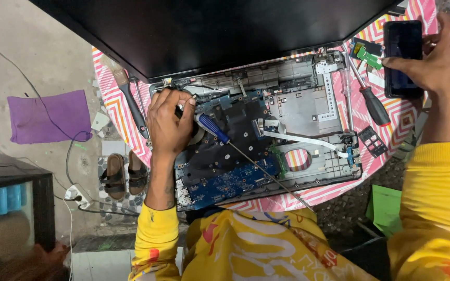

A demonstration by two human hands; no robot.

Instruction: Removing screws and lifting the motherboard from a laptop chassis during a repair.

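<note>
**Opened laptop under your hands**

Head view: your left hand [169, 124] rests curled on the upper left corner of the opened laptop base [308, 106], fingers bent down onto a small part near the hinge; what they pinch, if anything, is hidden under the knuckles. A blue-handled screwdriver [213, 129] lies just beside that hand, its long thin shaft running diagonally down across the blue circuit board [230, 182] toward the front edge. Your right hand [438, 60] is up at the far right, closed around a dark phone [403, 57], thumb and fingers gripping its edges. Between the phone and the laptop lies a black-handled screwdriver [375, 106], with a small green board [369, 57] near its tip. The laptop sits on a pink zigzag-patterned cloth [115, 112], its dark lid [209, 31] tilted open away from you. On the floor to the left lie a purple cloth [48, 117] and a pair of sandals [126, 176].
</note>
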